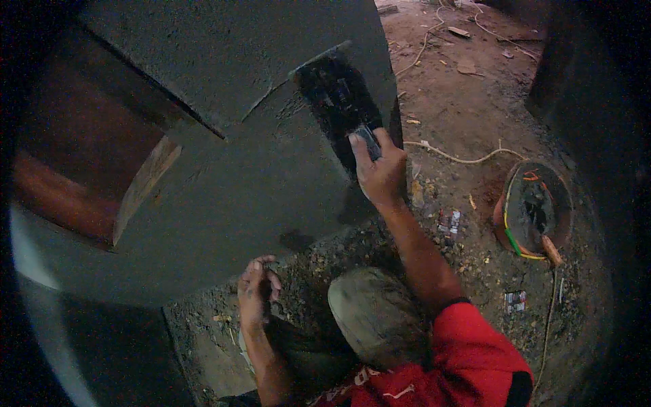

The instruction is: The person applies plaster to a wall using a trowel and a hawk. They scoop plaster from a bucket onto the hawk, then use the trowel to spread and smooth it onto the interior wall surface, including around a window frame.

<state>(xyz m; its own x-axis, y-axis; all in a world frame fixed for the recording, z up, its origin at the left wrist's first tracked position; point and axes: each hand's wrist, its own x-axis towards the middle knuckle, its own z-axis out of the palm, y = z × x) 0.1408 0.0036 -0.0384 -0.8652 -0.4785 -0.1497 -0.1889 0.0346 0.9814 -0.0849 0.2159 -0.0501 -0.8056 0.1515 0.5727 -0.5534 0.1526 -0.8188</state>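
My right hand (382,169) is closed around the handle of a dark plastering float (331,95). The float's long blade lies tilted against a wall covered in wet-looking grey plaster (217,197). Along its upper end runs a ridge of grey mortar. A thin raised line in the plaster starts just left of that end. Lower down, in front of the wall's base, my left hand (255,288) hangs with loosely bent fingers apart and nothing in it.
A recess with reddish-brown inner faces (71,163) opens in the wall at left. On the dirt floor at right stands a round tub (500,210) of grey mortar; a wooden-handled tool (552,251) rests on its rim. A pale cord (468,160) crosses the ground among scraps and rubble.
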